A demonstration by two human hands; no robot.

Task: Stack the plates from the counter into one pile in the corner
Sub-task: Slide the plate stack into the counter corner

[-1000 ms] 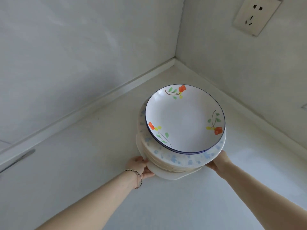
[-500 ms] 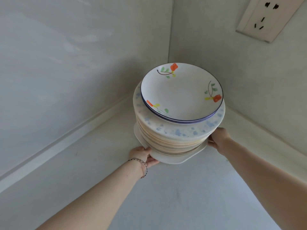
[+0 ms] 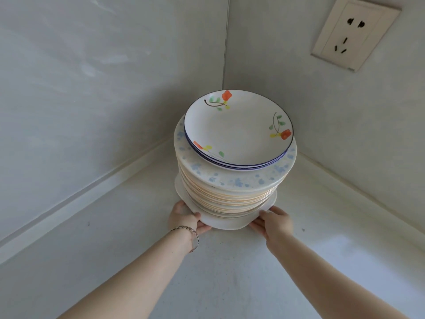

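A tall pile of plates [image 3: 232, 194] stands close to the corner of the pale counter [image 3: 138, 226]. On top lies a white plate with a blue rim and orange flowers [image 3: 238, 132], over a blue-speckled plate [image 3: 239, 179] and several cream plates with orange edges. The lowest plate is wide and white [image 3: 220, 223]. My left hand [image 3: 184, 218] holds its near-left rim, fingers tucked underneath. My right hand [image 3: 274, 221] grips the near-right rim. Whether the pile rests fully on the counter I cannot tell.
Two pale walls meet right behind the pile. A beige wall socket [image 3: 355, 31] sits high on the right wall. A low raised ledge [image 3: 92, 187] runs along the foot of both walls. A thin bracelet circles my left wrist.
The pile has moved forward and down into the corner. My right hand has slid from the pile's right side round to its near-right rim.
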